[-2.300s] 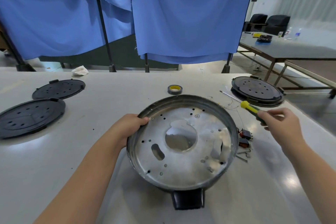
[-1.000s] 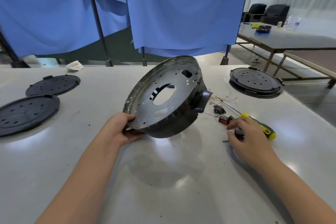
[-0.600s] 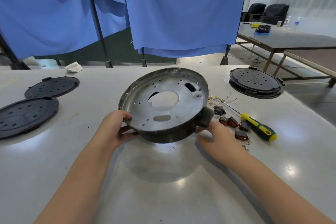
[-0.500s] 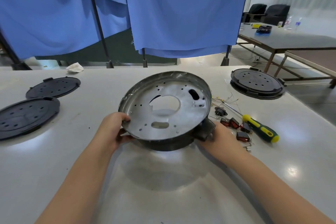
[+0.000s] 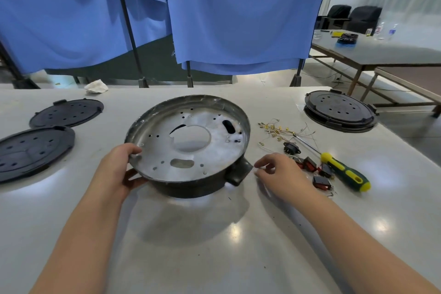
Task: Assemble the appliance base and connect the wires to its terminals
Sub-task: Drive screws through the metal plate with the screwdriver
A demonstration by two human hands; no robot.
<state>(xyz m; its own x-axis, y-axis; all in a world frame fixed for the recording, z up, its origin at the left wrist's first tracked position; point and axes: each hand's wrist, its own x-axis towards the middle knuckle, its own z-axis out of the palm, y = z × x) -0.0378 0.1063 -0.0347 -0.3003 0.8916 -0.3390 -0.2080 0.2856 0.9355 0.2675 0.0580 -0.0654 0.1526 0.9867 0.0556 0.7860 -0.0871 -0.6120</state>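
Base: while it is sitting on the desk (image 5: 214, 246), the metal base (image 5: 188, 148) is tilting slightly.
Left hand (image 5: 117, 172): fingers are gripping its nine o'clock rim.
Right hand (image 5: 284, 174): fingers are hanging loosely curled, holding nothing, at three o'clock.

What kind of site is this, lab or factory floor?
Probably a makeshift assembly or data-recording workspace, not a production line: blue curtains on stands screen off a plain white table that holds a metal base, loose wires and a screwdriver; office chairs sit behind.
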